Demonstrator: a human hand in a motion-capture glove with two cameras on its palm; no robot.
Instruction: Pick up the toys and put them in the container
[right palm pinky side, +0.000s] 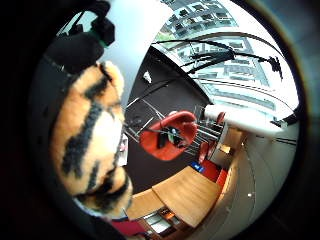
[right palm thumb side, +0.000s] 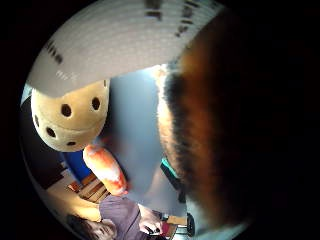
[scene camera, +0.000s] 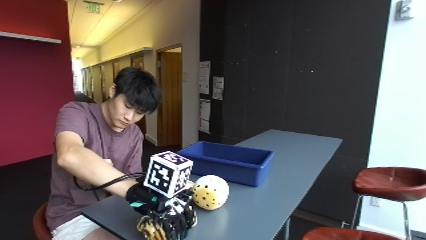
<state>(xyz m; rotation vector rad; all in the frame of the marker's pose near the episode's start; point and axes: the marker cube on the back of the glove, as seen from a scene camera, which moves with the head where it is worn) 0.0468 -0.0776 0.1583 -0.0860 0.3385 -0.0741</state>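
My gloved right hand (scene camera: 158, 211) is low over the near end of the grey table (scene camera: 293, 170), fingers curled round an orange and black striped plush toy (scene camera: 154, 228). That striped toy fills much of both palm views (right palm pinky side: 90, 145) (right palm thumb side: 200, 140). A yellow round toy with dark holes (scene camera: 210, 192) (right palm thumb side: 70, 122) sits on the table just beside the hand. An orange and white soft toy (right palm thumb side: 105, 170) lies next to the yellow one and is hidden in the outside view. The blue container (scene camera: 233, 172) stands behind them, open-topped; I cannot see its inside.
The table runs long and narrow towards a dark wall. Red stools (scene camera: 391, 181) stand at its right side. The person sits at the table's left near corner, with the right forearm reaching over the edge.
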